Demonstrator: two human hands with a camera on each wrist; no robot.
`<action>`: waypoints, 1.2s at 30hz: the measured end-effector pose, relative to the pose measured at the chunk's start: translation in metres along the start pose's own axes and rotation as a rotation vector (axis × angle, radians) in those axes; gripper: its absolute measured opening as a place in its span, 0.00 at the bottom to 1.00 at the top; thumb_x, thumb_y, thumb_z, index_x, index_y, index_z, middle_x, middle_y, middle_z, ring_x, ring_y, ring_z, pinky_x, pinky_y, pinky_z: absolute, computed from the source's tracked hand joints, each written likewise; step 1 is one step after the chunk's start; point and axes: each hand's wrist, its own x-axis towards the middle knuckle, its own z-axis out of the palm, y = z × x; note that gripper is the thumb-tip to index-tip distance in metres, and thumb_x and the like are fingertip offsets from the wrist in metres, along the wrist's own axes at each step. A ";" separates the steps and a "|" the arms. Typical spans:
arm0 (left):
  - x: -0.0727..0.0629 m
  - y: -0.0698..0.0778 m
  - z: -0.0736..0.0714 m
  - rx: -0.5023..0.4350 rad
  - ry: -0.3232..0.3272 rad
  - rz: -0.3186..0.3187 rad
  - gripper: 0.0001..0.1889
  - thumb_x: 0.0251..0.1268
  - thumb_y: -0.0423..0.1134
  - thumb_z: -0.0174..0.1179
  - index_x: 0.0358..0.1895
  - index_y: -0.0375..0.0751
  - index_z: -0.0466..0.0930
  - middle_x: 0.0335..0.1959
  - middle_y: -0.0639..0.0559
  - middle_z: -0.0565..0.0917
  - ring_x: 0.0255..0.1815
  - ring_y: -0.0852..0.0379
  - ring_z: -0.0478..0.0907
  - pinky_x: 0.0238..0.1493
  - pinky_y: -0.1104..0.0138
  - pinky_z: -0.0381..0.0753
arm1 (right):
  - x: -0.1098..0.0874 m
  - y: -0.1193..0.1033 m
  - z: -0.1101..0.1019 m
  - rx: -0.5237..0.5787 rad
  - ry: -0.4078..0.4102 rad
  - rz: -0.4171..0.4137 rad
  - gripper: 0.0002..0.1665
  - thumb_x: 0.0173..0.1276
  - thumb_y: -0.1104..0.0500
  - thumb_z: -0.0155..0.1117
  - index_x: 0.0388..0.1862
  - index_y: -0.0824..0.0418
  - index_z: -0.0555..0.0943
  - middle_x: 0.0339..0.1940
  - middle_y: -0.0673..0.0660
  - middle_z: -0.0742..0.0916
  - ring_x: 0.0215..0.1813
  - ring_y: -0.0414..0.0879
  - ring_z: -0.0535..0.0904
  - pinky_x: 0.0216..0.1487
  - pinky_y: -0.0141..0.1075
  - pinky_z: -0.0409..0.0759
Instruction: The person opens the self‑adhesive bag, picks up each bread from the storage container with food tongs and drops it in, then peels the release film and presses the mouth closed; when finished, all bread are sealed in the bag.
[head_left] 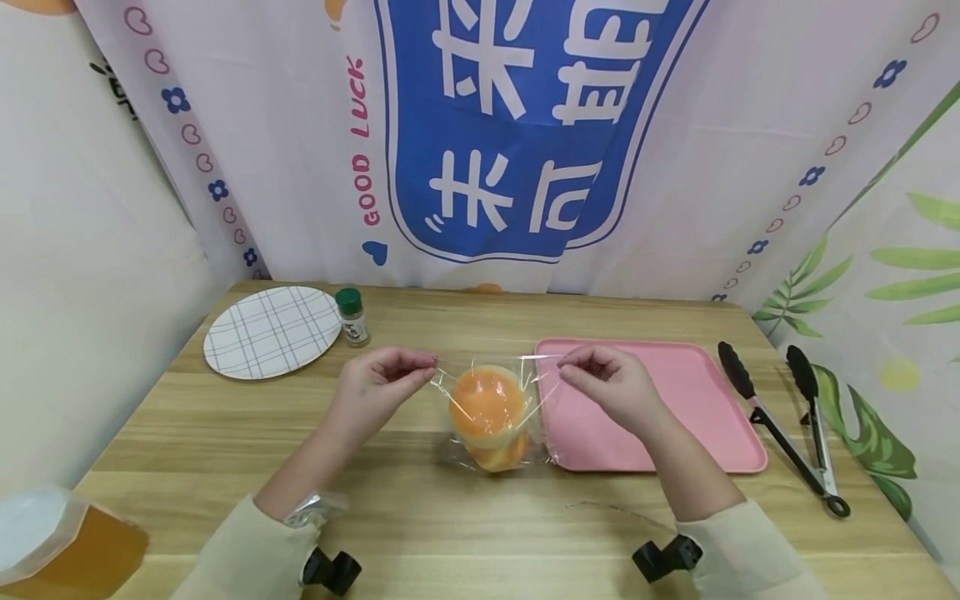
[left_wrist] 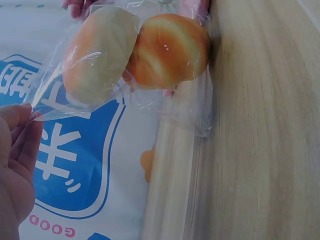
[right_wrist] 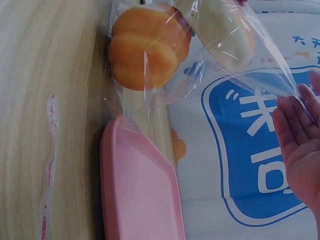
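A clear plastic bag (head_left: 536, 450) stands on the table with two bread rolls inside. The upper roll (head_left: 487, 402) is orange-brown on top and pale at the side. Beneath it lies a golden-brown roll (left_wrist: 170, 50), lobed in the right wrist view. My left hand (head_left: 378, 390) pinches the bag's upper left corner between thumb and fingers. On the other side, my right hand (head_left: 613, 390) pinches the upper right corner. Between the two hands the bag's top edge is stretched wide.
A pink tray (head_left: 675, 408) lies just right of the bag, with black-tipped tongs (head_left: 787, 450) beyond it. At the back left are a checked plate (head_left: 272, 333) and a green-capped jar (head_left: 352, 318). A lidded amber container (head_left: 82, 550) sits front left. A thin plastic strip (right_wrist: 50, 150) lies near my right forearm.
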 end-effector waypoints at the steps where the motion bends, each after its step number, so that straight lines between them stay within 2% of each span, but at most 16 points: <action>1: 0.000 0.000 0.000 -0.003 0.000 -0.003 0.03 0.59 0.27 0.66 0.36 0.33 0.85 0.39 0.39 0.89 0.33 0.71 0.82 0.36 0.76 0.84 | 0.001 0.000 0.001 -0.012 0.015 0.017 0.05 0.66 0.68 0.64 0.38 0.70 0.82 0.35 0.48 0.87 0.37 0.33 0.81 0.41 0.26 0.83; 3: 0.001 0.000 0.000 -0.012 0.002 -0.001 0.03 0.59 0.27 0.66 0.36 0.32 0.85 0.39 0.39 0.89 0.33 0.72 0.82 0.36 0.76 0.85 | 0.002 -0.001 0.003 -0.033 0.047 0.055 0.05 0.62 0.67 0.69 0.37 0.68 0.83 0.33 0.49 0.87 0.35 0.34 0.80 0.37 0.26 0.82; 7: 0.002 0.000 0.001 -0.034 0.000 0.015 0.03 0.60 0.26 0.65 0.37 0.32 0.85 0.39 0.38 0.88 0.34 0.71 0.82 0.37 0.76 0.85 | 0.003 -0.002 0.004 -0.025 0.080 0.079 0.08 0.61 0.70 0.68 0.38 0.73 0.81 0.30 0.44 0.85 0.34 0.35 0.79 0.37 0.26 0.82; 12: 0.002 0.000 0.002 -0.113 -0.010 0.002 0.15 0.59 0.25 0.65 0.50 0.31 0.79 0.43 0.34 0.86 0.40 0.70 0.82 0.45 0.76 0.83 | 0.003 -0.002 0.004 0.007 0.064 0.064 0.11 0.62 0.70 0.67 0.41 0.74 0.77 0.29 0.41 0.83 0.35 0.35 0.79 0.39 0.26 0.82; 15: 0.003 -0.001 0.006 -0.242 -0.053 -0.058 0.31 0.58 0.23 0.63 0.66 0.34 0.67 0.55 0.33 0.82 0.49 0.66 0.80 0.54 0.74 0.80 | 0.002 -0.002 0.004 0.019 0.054 0.043 0.13 0.62 0.71 0.66 0.45 0.73 0.77 0.31 0.42 0.83 0.37 0.34 0.80 0.40 0.26 0.83; 18: 0.004 -0.005 0.014 -0.326 -0.109 -0.160 0.39 0.58 0.25 0.63 0.73 0.38 0.56 0.67 0.37 0.73 0.57 0.60 0.75 0.59 0.75 0.77 | 0.002 -0.001 0.004 0.023 0.048 0.021 0.16 0.63 0.71 0.66 0.50 0.71 0.77 0.33 0.44 0.84 0.38 0.35 0.80 0.41 0.26 0.83; 19: 0.005 -0.007 0.017 -0.339 -0.125 -0.194 0.38 0.60 0.26 0.63 0.73 0.38 0.57 0.68 0.38 0.72 0.58 0.58 0.75 0.58 0.74 0.78 | 0.002 -0.001 0.004 0.022 0.045 0.012 0.17 0.63 0.70 0.66 0.51 0.71 0.77 0.33 0.45 0.84 0.38 0.35 0.80 0.41 0.27 0.83; 21: 0.005 -0.011 0.023 -0.335 -0.136 -0.243 0.32 0.62 0.30 0.63 0.69 0.35 0.64 0.67 0.39 0.73 0.55 0.58 0.75 0.56 0.75 0.78 | 0.003 0.000 0.004 0.016 0.041 0.005 0.18 0.63 0.70 0.67 0.53 0.70 0.78 0.34 0.47 0.84 0.38 0.36 0.80 0.40 0.27 0.83; 24: 0.005 -0.013 0.029 -0.326 -0.112 -0.296 0.18 0.66 0.33 0.62 0.57 0.32 0.75 0.57 0.40 0.80 0.47 0.61 0.78 0.50 0.75 0.80 | 0.003 0.000 0.004 -0.015 0.030 0.008 0.19 0.64 0.70 0.66 0.55 0.70 0.77 0.35 0.53 0.84 0.38 0.36 0.79 0.40 0.26 0.83; 28: 0.005 -0.011 0.035 -0.376 -0.061 -0.330 0.13 0.66 0.33 0.61 0.51 0.31 0.78 0.48 0.47 0.87 0.42 0.63 0.81 0.50 0.73 0.83 | 0.006 -0.005 0.002 -0.154 0.008 0.014 0.24 0.66 0.65 0.66 0.61 0.65 0.75 0.40 0.60 0.84 0.42 0.40 0.79 0.45 0.30 0.82; 32: 0.004 -0.005 0.038 -0.404 -0.033 -0.314 0.12 0.65 0.30 0.62 0.49 0.29 0.78 0.42 0.53 0.88 0.38 0.64 0.82 0.48 0.73 0.84 | 0.015 -0.028 0.008 -0.356 -0.039 0.023 0.27 0.67 0.52 0.66 0.64 0.58 0.74 0.50 0.57 0.84 0.52 0.49 0.79 0.56 0.43 0.81; 34: 0.003 -0.002 0.041 -0.389 -0.024 -0.288 0.12 0.64 0.29 0.62 0.48 0.29 0.79 0.40 0.55 0.88 0.35 0.64 0.81 0.43 0.75 0.84 | 0.021 -0.043 0.018 -0.460 -0.089 0.021 0.29 0.67 0.46 0.66 0.63 0.55 0.76 0.55 0.55 0.84 0.57 0.51 0.78 0.59 0.50 0.79; 36: 0.001 0.000 0.043 -0.368 -0.020 -0.254 0.11 0.63 0.29 0.63 0.47 0.28 0.79 0.39 0.54 0.88 0.32 0.65 0.79 0.38 0.76 0.81 | 0.028 -0.056 0.031 -0.560 -0.156 0.003 0.29 0.66 0.42 0.65 0.60 0.55 0.78 0.57 0.54 0.84 0.59 0.51 0.78 0.59 0.50 0.80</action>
